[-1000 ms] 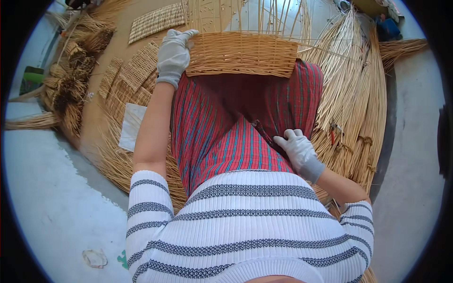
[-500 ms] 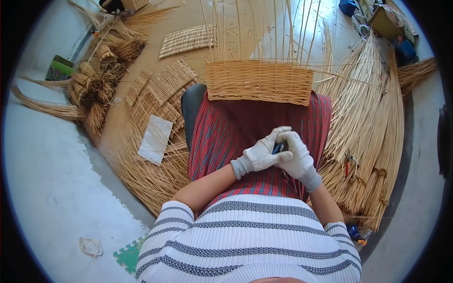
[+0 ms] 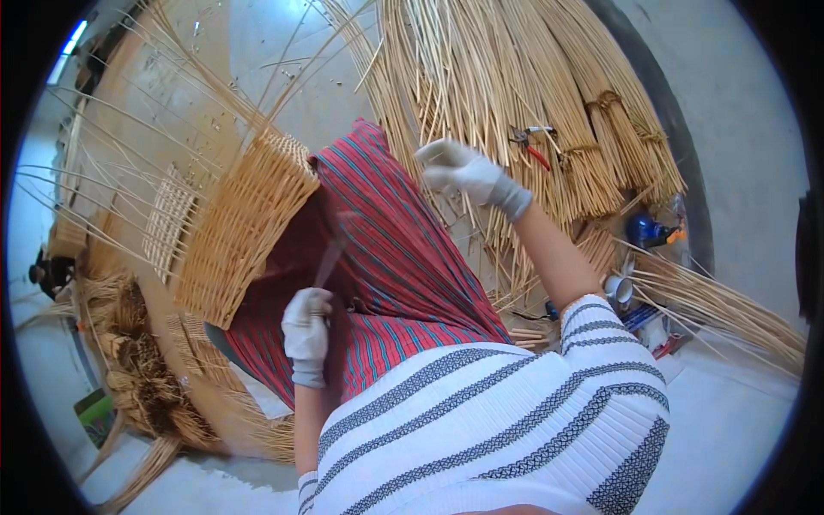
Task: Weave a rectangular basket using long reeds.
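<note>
My left hand (image 3: 306, 336), in a white glove with a grey cuff, is closed low over the striped red cloth (image 3: 403, 232) on my lap. Out of its top sticks a blurred, pale, blade-like tool (image 3: 330, 259); motion smears its outline. My right hand (image 3: 463, 172), gloved alike, reaches out at the right with fingers stretched and no held thing showing, near the long bundled wicker rods (image 3: 489, 86). Left of the cloth, over my knees, rests a woven wicker piece (image 3: 245, 232), long unwoven rods fanning from its far edge.
Red-handled pliers (image 3: 534, 148) lie on the rod bundles. Beside them on the right are a blue bottle (image 3: 644, 230) with an orange tip and a white cup (image 3: 618, 290). A flat woven panel (image 3: 169, 223) and dark straw bundles (image 3: 142, 360) lie at left.
My view has swung right. My hands, together around a dark blue thing earlier, are now apart: the right stretched toward the rods, the left low with the blade-like tool. The wicker piece appears tilted.
</note>
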Motion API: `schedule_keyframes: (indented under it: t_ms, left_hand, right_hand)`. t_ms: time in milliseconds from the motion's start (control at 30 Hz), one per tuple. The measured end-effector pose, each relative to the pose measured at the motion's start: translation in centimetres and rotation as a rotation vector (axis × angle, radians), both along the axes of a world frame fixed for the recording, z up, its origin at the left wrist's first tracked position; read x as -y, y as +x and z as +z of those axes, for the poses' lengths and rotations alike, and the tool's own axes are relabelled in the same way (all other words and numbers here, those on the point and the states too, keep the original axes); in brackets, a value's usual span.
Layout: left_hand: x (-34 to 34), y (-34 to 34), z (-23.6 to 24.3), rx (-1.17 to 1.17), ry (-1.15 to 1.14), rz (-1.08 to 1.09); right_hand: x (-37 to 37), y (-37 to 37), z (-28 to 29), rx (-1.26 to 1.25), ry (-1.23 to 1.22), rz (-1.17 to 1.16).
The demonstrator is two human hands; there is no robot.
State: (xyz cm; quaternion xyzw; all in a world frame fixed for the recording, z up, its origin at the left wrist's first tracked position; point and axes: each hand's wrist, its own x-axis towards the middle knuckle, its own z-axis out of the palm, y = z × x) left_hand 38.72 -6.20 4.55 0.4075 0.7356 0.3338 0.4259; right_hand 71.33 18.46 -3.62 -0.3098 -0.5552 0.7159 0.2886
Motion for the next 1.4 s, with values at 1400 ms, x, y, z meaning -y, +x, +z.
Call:
schedule_keyframes:
  t_ms: [1400]
  left_hand:
    - [-0.9,-2.0,-5.1,0.825,0.474,0.585]
  right_hand:
    - [2.6,4.3,3.3,0.608,0.523,-0.422]
